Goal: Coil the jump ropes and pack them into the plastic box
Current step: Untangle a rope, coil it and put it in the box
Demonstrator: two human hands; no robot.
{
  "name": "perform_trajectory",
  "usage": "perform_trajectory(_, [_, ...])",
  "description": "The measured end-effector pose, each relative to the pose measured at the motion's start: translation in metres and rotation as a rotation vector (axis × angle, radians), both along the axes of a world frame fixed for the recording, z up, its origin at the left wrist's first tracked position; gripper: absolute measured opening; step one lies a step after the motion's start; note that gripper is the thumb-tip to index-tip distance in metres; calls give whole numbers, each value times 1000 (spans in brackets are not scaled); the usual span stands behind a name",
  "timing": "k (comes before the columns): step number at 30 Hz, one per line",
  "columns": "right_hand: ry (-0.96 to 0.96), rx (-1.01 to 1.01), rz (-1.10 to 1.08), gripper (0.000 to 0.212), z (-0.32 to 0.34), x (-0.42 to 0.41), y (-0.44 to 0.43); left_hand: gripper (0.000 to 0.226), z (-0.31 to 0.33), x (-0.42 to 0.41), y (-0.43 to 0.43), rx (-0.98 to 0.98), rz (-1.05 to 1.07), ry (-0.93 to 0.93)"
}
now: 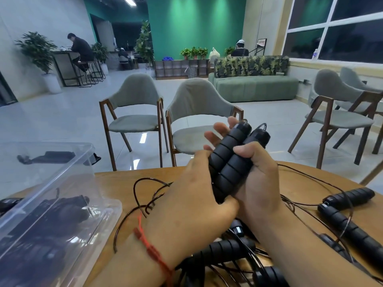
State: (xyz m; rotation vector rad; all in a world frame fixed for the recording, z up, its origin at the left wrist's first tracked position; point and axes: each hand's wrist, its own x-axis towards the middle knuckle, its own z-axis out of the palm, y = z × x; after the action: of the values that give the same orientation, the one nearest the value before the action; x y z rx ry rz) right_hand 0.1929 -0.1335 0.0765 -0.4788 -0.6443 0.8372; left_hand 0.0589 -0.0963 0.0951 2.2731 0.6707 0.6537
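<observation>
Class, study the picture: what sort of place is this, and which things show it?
Probably a shared lounge or café: a green sofa, grey chairs by a wooden table, potted plants.

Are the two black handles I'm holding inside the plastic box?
No, the left hand and right hand hold the handles above the table, beside the plastic box.

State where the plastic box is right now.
Head view, lower left: the box sits on the table's left end, left of the left hand, with loose rope lying between them.
</observation>
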Motion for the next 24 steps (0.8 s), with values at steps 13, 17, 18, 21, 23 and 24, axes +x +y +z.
perform_trajectory(13, [13, 114, 197, 44, 1, -5, -4, 63, -2, 4, -5, 282, 175, -34])
perform_trajectory(17, [-28, 80, 172, 39, -5, -6, 0, 65, 0, 2, -4, 324, 214, -1])
perform_trajectory(18, [-36, 65, 153, 38, -6, -6, 1, 67, -1, 1, -4, 341, 226, 15])
perform_trajectory(21, [-75, 30, 107, 38, -8, -8, 3, 67, -2, 3, -5, 356, 256, 24])
perform_trajectory(23, [-130, -16, 56, 38, -9, -12, 2, 64, -4, 6, -6, 338, 306, 12])
perform_trajectory(24, [-165, -41, 32, 38, -10, -14, 2, 64, -6, 7, -6, 335, 338, 8])
